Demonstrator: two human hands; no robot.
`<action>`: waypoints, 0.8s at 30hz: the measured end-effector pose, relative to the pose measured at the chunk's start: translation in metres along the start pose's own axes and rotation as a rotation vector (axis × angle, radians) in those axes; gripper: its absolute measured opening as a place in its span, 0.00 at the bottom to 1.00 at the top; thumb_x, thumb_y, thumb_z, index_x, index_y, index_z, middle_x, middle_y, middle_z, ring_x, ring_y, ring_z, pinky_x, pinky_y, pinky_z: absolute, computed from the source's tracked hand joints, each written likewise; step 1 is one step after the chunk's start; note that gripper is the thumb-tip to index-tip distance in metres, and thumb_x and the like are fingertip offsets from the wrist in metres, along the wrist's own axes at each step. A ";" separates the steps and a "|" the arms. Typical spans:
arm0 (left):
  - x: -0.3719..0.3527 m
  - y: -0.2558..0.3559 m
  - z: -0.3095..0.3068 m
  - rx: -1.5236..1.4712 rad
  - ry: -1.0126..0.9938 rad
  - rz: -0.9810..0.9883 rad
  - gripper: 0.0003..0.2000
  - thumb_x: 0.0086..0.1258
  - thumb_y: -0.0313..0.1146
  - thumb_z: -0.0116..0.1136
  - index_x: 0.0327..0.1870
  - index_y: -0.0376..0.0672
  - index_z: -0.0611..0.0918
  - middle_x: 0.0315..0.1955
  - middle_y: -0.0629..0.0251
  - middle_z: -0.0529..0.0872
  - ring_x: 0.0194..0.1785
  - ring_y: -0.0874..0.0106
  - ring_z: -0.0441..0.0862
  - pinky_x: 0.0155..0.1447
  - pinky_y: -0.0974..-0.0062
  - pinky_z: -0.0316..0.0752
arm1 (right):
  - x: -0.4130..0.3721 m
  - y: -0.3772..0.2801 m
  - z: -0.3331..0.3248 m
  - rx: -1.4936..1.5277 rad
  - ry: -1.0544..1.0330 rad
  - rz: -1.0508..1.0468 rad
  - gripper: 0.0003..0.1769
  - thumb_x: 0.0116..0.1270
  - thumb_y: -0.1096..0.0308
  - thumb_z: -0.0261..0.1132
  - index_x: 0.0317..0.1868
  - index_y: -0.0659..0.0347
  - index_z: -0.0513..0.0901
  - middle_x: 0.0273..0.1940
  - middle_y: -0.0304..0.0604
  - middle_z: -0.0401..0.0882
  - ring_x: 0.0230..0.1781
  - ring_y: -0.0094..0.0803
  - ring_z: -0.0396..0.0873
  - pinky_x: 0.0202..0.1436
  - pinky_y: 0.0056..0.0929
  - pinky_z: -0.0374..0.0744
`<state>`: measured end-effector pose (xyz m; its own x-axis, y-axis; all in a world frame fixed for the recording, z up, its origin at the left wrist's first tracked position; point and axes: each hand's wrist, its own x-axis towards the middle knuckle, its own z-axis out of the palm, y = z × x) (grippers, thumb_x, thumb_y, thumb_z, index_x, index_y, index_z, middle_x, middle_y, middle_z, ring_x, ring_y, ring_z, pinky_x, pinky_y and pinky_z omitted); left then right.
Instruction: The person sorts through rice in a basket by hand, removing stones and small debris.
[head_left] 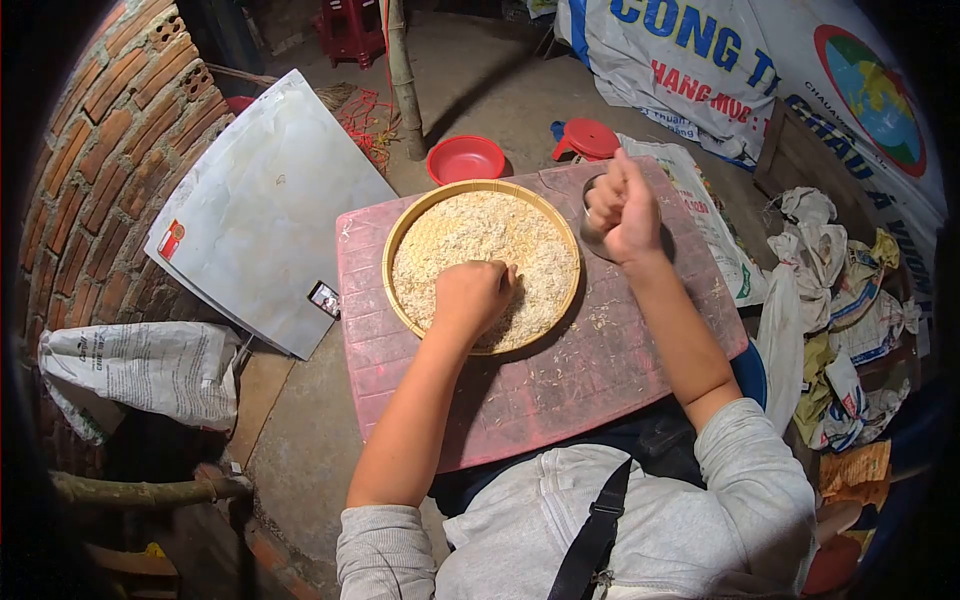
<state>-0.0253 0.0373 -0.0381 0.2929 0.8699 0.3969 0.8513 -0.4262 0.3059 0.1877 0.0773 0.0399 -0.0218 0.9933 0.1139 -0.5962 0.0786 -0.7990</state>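
Observation:
A round woven bamboo tray (480,186) filled with pale grain (480,225), which looks like rice with husks, sits on the pink plastic table (530,400). My left hand (472,297) rests on the grain inside the tray. Its fingers are curled closed, and whatever is between them is hidden. To the right, my right hand (630,215) is raised above a metal bowl (591,238) and covers most of it. Those fingers are closed in a pinch, and any small thing in them is too small to make out. Loose grains lie scattered over the tabletop.
Beyond the table's far edge are a red basin (466,159) and a red lid (590,138). A bamboo post (403,85) stands behind them. On the left, a large whitish board (275,200) leans by a brick wall. Crumpled sacks (815,260) pile up on the right.

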 end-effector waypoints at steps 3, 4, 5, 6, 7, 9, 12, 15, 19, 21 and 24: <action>-0.001 -0.001 0.001 0.014 -0.026 0.040 0.16 0.69 0.43 0.57 0.23 0.43 0.83 0.19 0.55 0.82 0.24 0.54 0.82 0.31 0.57 0.77 | 0.013 -0.015 -0.022 -0.357 0.052 -0.310 0.27 0.76 0.55 0.55 0.17 0.53 0.60 0.14 0.26 0.55 0.14 0.19 0.52 0.17 0.24 0.53; -0.001 -0.002 0.001 0.012 -0.033 0.044 0.16 0.69 0.43 0.57 0.23 0.43 0.83 0.19 0.54 0.83 0.25 0.54 0.82 0.32 0.56 0.77 | 0.018 -0.018 -0.029 -0.357 0.051 -0.308 0.27 0.76 0.55 0.55 0.17 0.53 0.60 0.14 0.26 0.55 0.14 0.19 0.52 0.17 0.24 0.53; -0.001 -0.002 0.002 0.011 -0.041 0.049 0.16 0.69 0.44 0.57 0.24 0.43 0.83 0.20 0.54 0.83 0.25 0.53 0.82 0.32 0.56 0.77 | 0.023 -0.020 -0.036 -0.729 0.112 -0.518 0.26 0.76 0.55 0.56 0.19 0.60 0.65 0.13 0.32 0.59 0.13 0.24 0.54 0.18 0.28 0.56; -0.001 -0.001 0.001 0.011 -0.043 0.050 0.16 0.69 0.44 0.57 0.24 0.43 0.83 0.20 0.54 0.83 0.25 0.53 0.82 0.32 0.56 0.77 | 0.026 -0.022 -0.041 -1.103 0.174 -0.725 0.26 0.75 0.56 0.57 0.21 0.66 0.70 0.13 0.37 0.63 0.12 0.28 0.57 0.19 0.31 0.58; -0.001 -0.001 0.000 0.011 -0.051 0.038 0.16 0.69 0.44 0.57 0.24 0.43 0.83 0.20 0.54 0.83 0.26 0.53 0.82 0.32 0.56 0.77 | 0.028 -0.022 -0.045 -1.103 0.176 -0.724 0.26 0.75 0.56 0.57 0.21 0.66 0.70 0.13 0.37 0.63 0.12 0.28 0.57 0.19 0.31 0.58; -0.001 0.001 0.000 0.010 -0.063 0.027 0.16 0.69 0.43 0.57 0.24 0.43 0.83 0.20 0.54 0.83 0.26 0.53 0.83 0.32 0.55 0.77 | 0.032 -0.023 -0.053 -1.381 0.157 -0.614 0.25 0.74 0.57 0.58 0.25 0.71 0.72 0.15 0.50 0.66 0.14 0.35 0.59 0.22 0.38 0.61; 0.000 0.001 -0.001 0.018 -0.063 0.028 0.16 0.69 0.43 0.57 0.23 0.42 0.83 0.20 0.54 0.83 0.26 0.53 0.82 0.32 0.56 0.77 | 0.030 -0.022 -0.060 -1.565 0.089 -0.428 0.23 0.73 0.56 0.58 0.28 0.71 0.76 0.23 0.60 0.73 0.21 0.49 0.72 0.29 0.44 0.69; -0.001 0.001 0.000 0.017 -0.063 0.032 0.16 0.69 0.43 0.57 0.23 0.42 0.83 0.20 0.54 0.83 0.26 0.54 0.82 0.32 0.55 0.77 | 0.031 -0.014 -0.069 -1.677 -0.008 -0.235 0.21 0.72 0.56 0.57 0.33 0.70 0.78 0.30 0.62 0.78 0.32 0.57 0.77 0.37 0.49 0.73; -0.001 -0.001 0.002 0.017 -0.045 0.036 0.16 0.69 0.43 0.58 0.23 0.42 0.83 0.20 0.54 0.83 0.26 0.54 0.83 0.32 0.56 0.77 | 0.026 -0.015 -0.069 -1.813 -0.183 -0.082 0.19 0.71 0.57 0.56 0.37 0.68 0.79 0.36 0.62 0.80 0.41 0.59 0.78 0.44 0.52 0.74; -0.001 -0.001 0.003 0.016 -0.041 0.032 0.16 0.68 0.43 0.58 0.23 0.42 0.83 0.20 0.54 0.83 0.26 0.54 0.83 0.32 0.56 0.77 | 0.028 -0.013 -0.073 -1.806 -0.202 -0.142 0.19 0.71 0.57 0.56 0.37 0.68 0.79 0.37 0.62 0.80 0.41 0.59 0.78 0.45 0.51 0.74; -0.001 -0.001 0.002 0.008 -0.032 0.037 0.16 0.69 0.43 0.57 0.23 0.42 0.83 0.20 0.54 0.83 0.26 0.54 0.83 0.32 0.56 0.77 | 0.029 -0.012 -0.073 -1.787 -0.177 -0.254 0.18 0.71 0.58 0.56 0.37 0.68 0.79 0.37 0.60 0.80 0.42 0.58 0.78 0.46 0.50 0.74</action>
<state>-0.0253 0.0371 -0.0401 0.3379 0.8613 0.3795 0.8432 -0.4562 0.2845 0.2530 0.1113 0.0096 -0.2246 0.9333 0.2801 0.8847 0.3158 -0.3428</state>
